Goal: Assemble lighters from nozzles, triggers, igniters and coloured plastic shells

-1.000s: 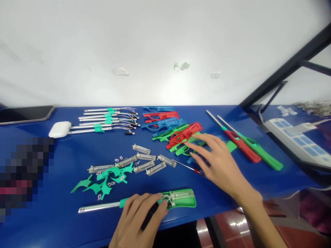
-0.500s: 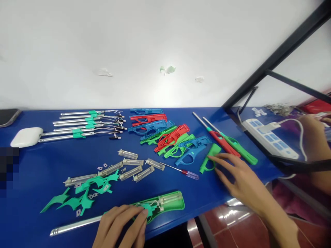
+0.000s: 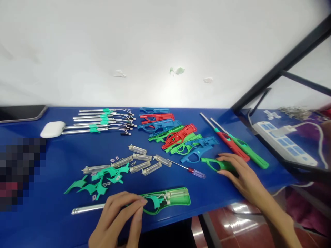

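My left hand (image 3: 120, 213) closes over the front part of an opened gas lighter (image 3: 178, 199). This is a green half casing with a clear fuel tank, white wires, a teal trigger and a silver tube (image 3: 86, 208). My right hand (image 3: 241, 172) grips a loose green lighter casing half (image 3: 210, 164) by its wide end, its ring end pointing left. Just left of that hand lies a screwdriver (image 3: 198, 173) with a clear purple-red handle. Several teal triggers (image 3: 99, 189) and clear fuel tanks (image 3: 139, 167) lie beyond my left hand.
Red, green and blue casing halves (image 3: 178, 136) overlap at the middle back. Two whole lighters (image 3: 250, 153) lie to their right. Silver tubes with wires (image 3: 103, 119) line the back left by a white case (image 3: 53, 129). A power strip (image 3: 287, 144) stands beyond the black frame.
My right hand has closed on the green casing half and swung it round, so its ring end now points left. My left hand stays on the opened lighter. The view has shifted left.
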A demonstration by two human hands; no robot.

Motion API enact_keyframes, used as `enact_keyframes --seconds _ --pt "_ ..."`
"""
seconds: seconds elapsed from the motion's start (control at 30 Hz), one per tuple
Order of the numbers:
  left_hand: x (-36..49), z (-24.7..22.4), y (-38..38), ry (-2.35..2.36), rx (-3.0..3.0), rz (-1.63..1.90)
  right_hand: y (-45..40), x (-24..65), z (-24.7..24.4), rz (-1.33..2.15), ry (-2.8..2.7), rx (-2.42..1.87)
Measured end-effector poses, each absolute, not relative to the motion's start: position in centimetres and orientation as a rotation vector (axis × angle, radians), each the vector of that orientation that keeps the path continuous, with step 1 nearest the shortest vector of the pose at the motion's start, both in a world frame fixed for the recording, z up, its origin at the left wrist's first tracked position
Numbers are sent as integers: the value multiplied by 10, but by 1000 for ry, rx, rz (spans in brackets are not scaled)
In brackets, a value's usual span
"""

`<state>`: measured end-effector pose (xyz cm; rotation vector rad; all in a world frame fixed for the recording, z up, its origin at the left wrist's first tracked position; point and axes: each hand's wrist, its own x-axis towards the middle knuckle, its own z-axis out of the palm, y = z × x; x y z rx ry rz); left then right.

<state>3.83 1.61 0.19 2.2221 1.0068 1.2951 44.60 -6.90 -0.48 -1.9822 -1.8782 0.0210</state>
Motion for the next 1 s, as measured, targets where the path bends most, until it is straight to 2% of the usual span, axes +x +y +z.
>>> enact_keyframes --seconds 0.3,0.63,1.0 --pt "38 5 20 984 2331 1218 -84 439 -17 -84 -1715 -2010" --pt "19 0 30 981 2453 966 -99 445 -26 -116 -1638 -2099" --pt "17 -4 26 983 2467 869 -99 441 -20 -220 -1642 -2287"
